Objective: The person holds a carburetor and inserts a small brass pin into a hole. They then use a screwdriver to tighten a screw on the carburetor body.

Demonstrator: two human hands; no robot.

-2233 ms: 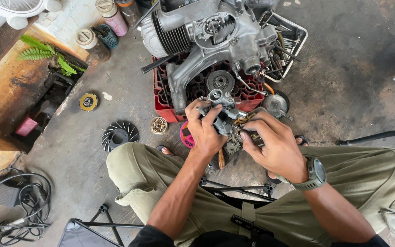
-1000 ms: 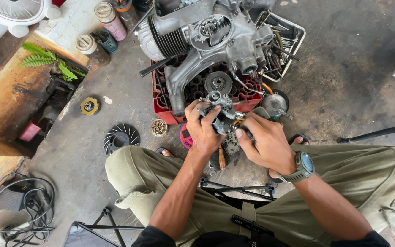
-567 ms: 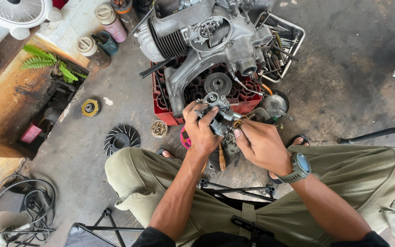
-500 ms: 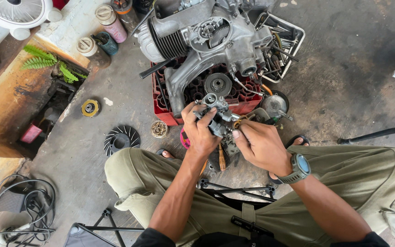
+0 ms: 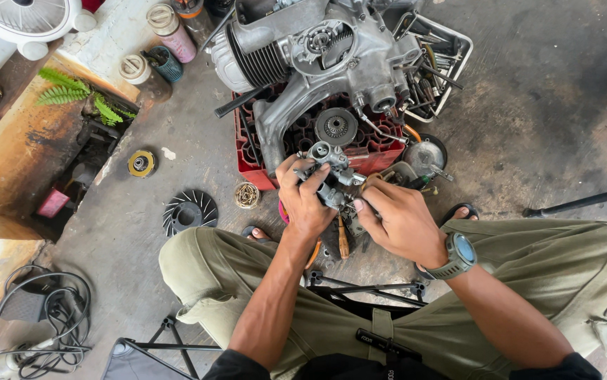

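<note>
Carburetor [image 5: 331, 176], a small grey metal part, sits between both hands above the floor, just in front of the red crate [image 5: 247, 151]. That crate bears the big engine [image 5: 317, 56], its finned cylinder tilted left. Behind it a wire basket [image 5: 451, 63] holds loose tools. Bottles [image 5: 169, 32] stand at the wall; a black fan wheel [image 5: 189, 211] lies on the concrete. Left hand [image 5: 307, 204] reaches forward, its grip clamped around the carburetor's left side. Right hand [image 5: 402, 222], watch on the wrist, curls its fingers against the part's lower right.
</note>
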